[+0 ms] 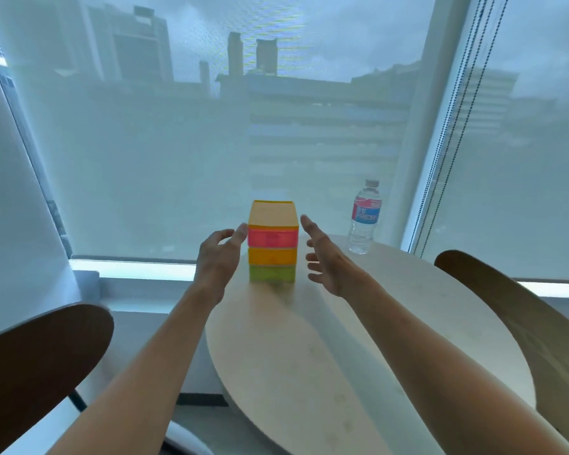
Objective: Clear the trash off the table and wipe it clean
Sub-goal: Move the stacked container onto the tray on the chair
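At the far edge of the round, pale wooden table [358, 372], a small stack of translucent plastic drawers [272, 244] in yellow, pink, orange and green stands upright, with the person's two bare hands flanking it. The left hand [217, 257] lies just left of the stack, fingers extended and loosely spread, its fingertips [242, 229] at or almost at the pink tier; whether they touch cannot be told. The right hand [326, 257] lies just right of the stack, fingers straight and apart, clear of it. Neither hand holds anything. A clear plastic water bottle with a red and blue label [366, 218] stands upright at the far right of the table, well apart from the drawers. Dark brown chair backs sit to the near left [40, 366] and near right [513, 310]. No cloth and no loose trash can be seen. Judged risks: the tiers may be separate, so a squeeze on one tier alone could let those below drop; a sideways push could tip the tall stack off the far edge.
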The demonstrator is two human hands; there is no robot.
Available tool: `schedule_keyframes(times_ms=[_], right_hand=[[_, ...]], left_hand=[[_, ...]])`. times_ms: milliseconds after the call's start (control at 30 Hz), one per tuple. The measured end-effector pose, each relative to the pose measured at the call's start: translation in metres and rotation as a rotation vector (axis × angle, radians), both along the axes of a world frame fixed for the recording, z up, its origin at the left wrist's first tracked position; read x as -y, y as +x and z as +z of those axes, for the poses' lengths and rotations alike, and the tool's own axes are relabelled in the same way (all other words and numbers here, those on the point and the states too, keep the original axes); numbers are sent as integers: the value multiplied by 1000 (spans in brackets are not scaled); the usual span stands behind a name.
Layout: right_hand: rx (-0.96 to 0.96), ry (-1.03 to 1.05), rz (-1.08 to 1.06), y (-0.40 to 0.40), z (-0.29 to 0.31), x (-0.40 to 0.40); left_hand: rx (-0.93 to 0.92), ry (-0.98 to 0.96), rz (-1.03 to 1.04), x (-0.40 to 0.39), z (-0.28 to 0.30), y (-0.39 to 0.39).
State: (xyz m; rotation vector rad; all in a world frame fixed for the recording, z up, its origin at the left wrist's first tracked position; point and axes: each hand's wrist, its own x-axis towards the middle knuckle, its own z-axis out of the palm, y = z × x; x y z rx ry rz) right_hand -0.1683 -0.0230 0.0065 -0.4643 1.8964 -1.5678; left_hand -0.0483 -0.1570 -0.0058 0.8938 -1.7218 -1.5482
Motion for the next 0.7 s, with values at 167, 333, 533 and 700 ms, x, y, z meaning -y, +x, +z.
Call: schedule_keyframes(times_ms=[167, 333, 533, 700], right_hand=[[33, 1, 21, -15, -2, 22], [56, 5, 54, -31, -10, 31], [105, -40, 118, -37, -16, 29], [118, -55, 179, -33, -12, 24]], left_hand=[[33, 126, -108, 8, 4, -21], [79, 186, -203, 14, 4, -32], [52, 203, -204, 12, 0, -36], [43, 205, -147, 2, 1, -29]])
